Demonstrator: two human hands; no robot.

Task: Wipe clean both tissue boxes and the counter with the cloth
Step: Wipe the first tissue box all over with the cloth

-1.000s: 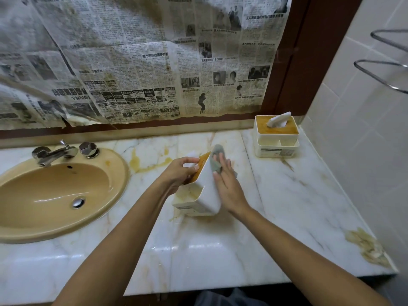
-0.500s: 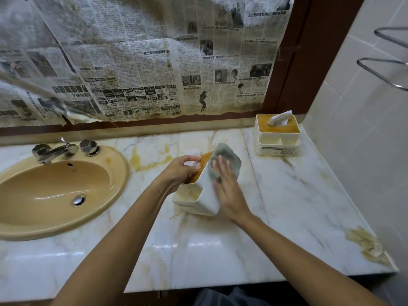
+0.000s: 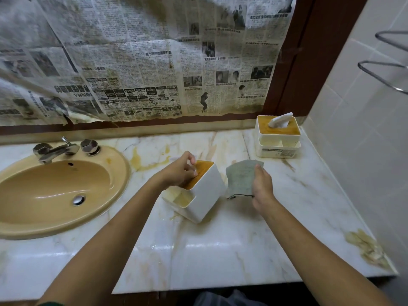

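A white tissue box with an orange-brown top (image 3: pixel 204 191) sits tilted to the left on the marble counter (image 3: pixel 220 250). My left hand (image 3: pixel 180 171) grips its top edge. My right hand (image 3: pixel 261 187) holds a grey-green cloth (image 3: pixel 241 178) in the air just right of the box, apart from it. A second white tissue box (image 3: pixel 277 134) stands upright at the back right corner with a tissue sticking out of its top.
A tan sink (image 3: pixel 55 191) with a chrome tap (image 3: pixel 55 150) fills the left side. Yellow stains mark the counter behind the box (image 3: pixel 141 161) and near the front right edge (image 3: pixel 366 248). Newspaper covers the wall behind; a tiled wall with a metal rack (image 3: pixel 388 69) bounds the right.
My right hand has lifted the cloth off the tilted box's side and moved it to the right. My left hand still holds the box tilted.
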